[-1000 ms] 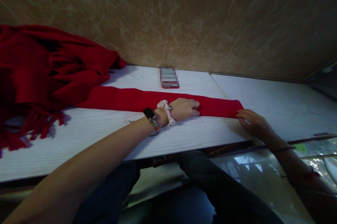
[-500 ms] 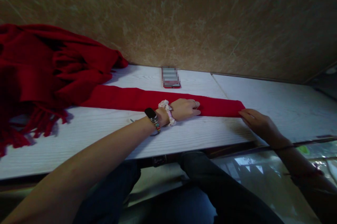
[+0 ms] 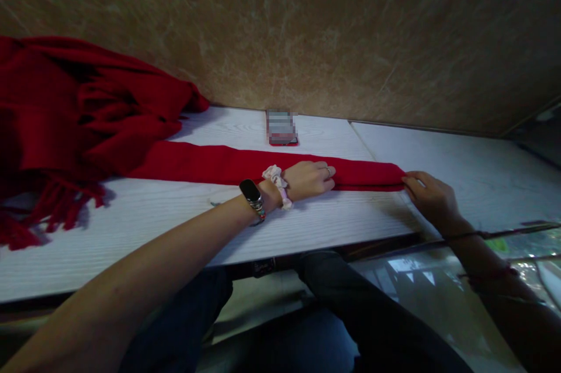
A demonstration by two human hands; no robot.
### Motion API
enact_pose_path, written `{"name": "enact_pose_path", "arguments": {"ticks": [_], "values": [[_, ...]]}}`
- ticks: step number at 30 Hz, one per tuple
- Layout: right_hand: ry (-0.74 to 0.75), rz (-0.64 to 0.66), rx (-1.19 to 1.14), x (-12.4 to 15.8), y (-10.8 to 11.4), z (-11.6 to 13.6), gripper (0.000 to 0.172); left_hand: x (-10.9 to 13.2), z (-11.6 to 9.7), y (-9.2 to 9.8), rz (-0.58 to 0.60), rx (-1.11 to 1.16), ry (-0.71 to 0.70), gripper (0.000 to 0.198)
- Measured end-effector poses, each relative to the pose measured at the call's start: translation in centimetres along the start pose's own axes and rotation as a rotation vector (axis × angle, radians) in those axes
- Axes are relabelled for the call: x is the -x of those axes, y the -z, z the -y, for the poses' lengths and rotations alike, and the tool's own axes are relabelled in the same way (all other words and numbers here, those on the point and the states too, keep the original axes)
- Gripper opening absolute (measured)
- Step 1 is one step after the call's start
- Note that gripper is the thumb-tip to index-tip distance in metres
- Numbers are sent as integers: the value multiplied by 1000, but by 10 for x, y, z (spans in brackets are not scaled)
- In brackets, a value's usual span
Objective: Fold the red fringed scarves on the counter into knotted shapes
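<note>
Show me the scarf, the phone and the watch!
scarf [image 3: 219,163]: head view, middle of the flat folded strip.
phone [image 3: 281,127]: head view, centre of its blurred face.
watch [image 3: 251,192]: head view, black face on the left wrist.

R hand [image 3: 432,197] moved up from table edge, now at scarf [image 3: 219,163] end, strip narrower there

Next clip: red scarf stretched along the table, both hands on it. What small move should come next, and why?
Probably the right hand, pinching the end of the red scarf, should lift it and carry it left over the strip. The left hand lies flat on the strip, anchoring it, and the strip lies straight on the white table.
</note>
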State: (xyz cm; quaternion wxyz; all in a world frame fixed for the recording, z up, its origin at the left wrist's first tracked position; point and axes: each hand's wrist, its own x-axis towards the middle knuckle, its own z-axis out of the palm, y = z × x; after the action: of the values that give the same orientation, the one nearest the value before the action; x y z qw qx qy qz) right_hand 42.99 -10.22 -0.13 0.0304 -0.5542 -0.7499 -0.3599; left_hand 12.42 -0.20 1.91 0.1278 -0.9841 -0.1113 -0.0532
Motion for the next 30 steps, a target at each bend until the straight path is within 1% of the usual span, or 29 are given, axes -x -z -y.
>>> {"name": "enact_pose_path", "arguments": {"ticks": [4,8,9,11,14,15,17,19,21,23,25,27,30], "values": [[87,137,30,-3,1,5,24,-1,-1,0,58,113,126,27],[104,163,40,-3,2,7,24,1,0,4,100,144,119,27],[105,171,35,-3,1,7,24,1,1,3,95,148,117,27],[97,192,22,-1,1,5,25,3,4,-2,50,161,106,27],[75,231,-49,-4,4,4,27,5,7,-15,-21,213,82,20],[60,223,-91,-7,7,6,28,6,7,-19,-20,244,85,20],[22,158,-207,-17,15,16,30,8,8,-26,7,310,94,23],[-19,67,-334,-32,22,35,34,10,8,-29,39,350,88,26],[-21,67,-424,-48,24,57,39,11,8,-29,65,353,74,30],[-14,148,-486,-59,19,75,43,12,8,-28,91,333,64,35],[-18,249,-533,-62,10,85,45,13,9,-28,106,312,55,41],[-8,322,-561,-57,2,84,46,13,10,-27,113,302,40,46],[31,372,-539,-40,-2,73,47,13,10,-26,130,296,43,49]]}}
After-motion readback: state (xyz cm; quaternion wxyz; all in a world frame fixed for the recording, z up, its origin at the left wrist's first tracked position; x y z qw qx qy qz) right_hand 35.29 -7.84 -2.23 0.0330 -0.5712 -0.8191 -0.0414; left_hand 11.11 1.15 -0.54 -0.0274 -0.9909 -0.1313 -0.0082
